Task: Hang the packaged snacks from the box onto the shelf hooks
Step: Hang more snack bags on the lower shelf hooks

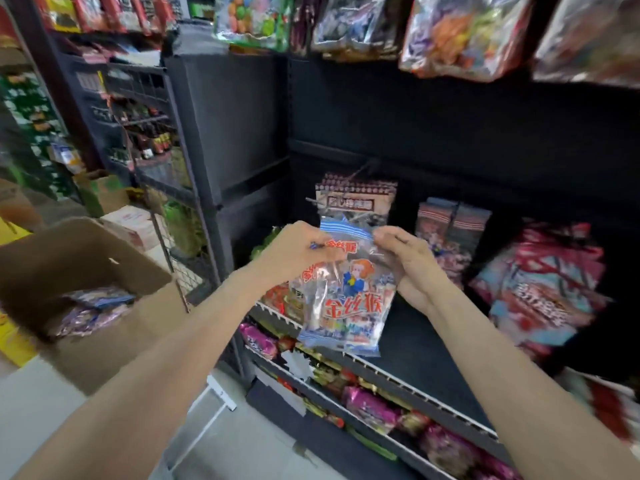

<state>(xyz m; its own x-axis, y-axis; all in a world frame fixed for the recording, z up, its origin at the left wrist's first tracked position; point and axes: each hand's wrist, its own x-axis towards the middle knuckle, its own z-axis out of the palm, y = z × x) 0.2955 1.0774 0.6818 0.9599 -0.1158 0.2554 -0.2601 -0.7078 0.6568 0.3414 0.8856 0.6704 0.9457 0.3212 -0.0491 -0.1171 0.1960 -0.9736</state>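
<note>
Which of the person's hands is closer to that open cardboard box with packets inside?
Left. The left hand pinches the top left corner of the snack bag, on the side toward the cardboard box. The right hand holds the bag's top right corner, farther from the box.

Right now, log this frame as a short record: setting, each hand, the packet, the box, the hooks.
setting: shop aisle, black hook shelf
left hand: pinches packet's top left corner
right hand: pinches packet's top right corner
packet: blue-edged, upright, held before the shelf, not yet hung
box: open cardboard, at left, more packets inside
hooks: brown packs already hanging behind the packet
</note>
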